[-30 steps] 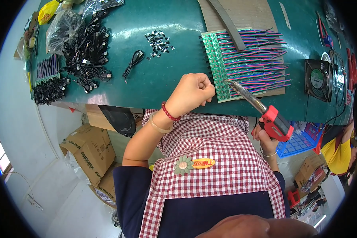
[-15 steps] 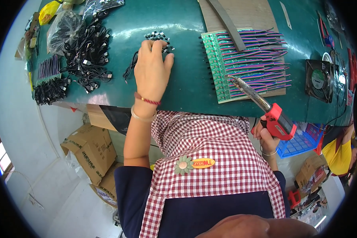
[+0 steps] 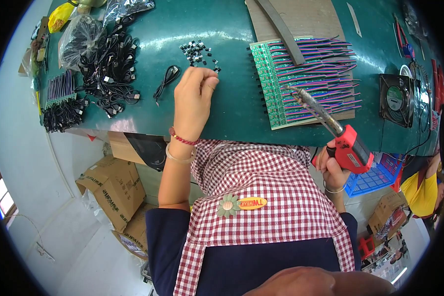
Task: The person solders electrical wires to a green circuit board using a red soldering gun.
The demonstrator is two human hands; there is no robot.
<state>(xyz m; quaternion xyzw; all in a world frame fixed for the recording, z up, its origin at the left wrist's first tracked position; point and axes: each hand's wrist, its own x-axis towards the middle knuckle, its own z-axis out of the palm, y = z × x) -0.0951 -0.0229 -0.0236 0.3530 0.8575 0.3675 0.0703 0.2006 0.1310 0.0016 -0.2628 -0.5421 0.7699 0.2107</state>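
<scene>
My left hand (image 3: 193, 101) is over the green table, with thumb and forefinger pinched together on a small black-and-silver electronic part (image 3: 217, 70). Just beyond the fingertips lies a loose pile of similar small parts (image 3: 195, 51). A coiled black cable (image 3: 167, 80) rests to the left of that hand. In my right hand (image 3: 332, 169) is a red soldering gun (image 3: 352, 150), held by its handle. Its metal tip points up and left, over a panel of green circuit boards (image 3: 272, 91) with rows of blue, pink and black wires (image 3: 320, 66).
A grey strip (image 3: 283, 32) lies over brown cardboard (image 3: 313, 17) and the wires. Bundled black USB cables (image 3: 111, 69) and another wired board panel (image 3: 60, 91) are at left. A small fan (image 3: 396, 100) and pliers (image 3: 404, 44) are at right; cartons (image 3: 114, 190) stand below.
My left hand has drawn back toward me from the pile, uncovering it, with a small part now at its fingertips. The soldering gun has shifted slightly right.
</scene>
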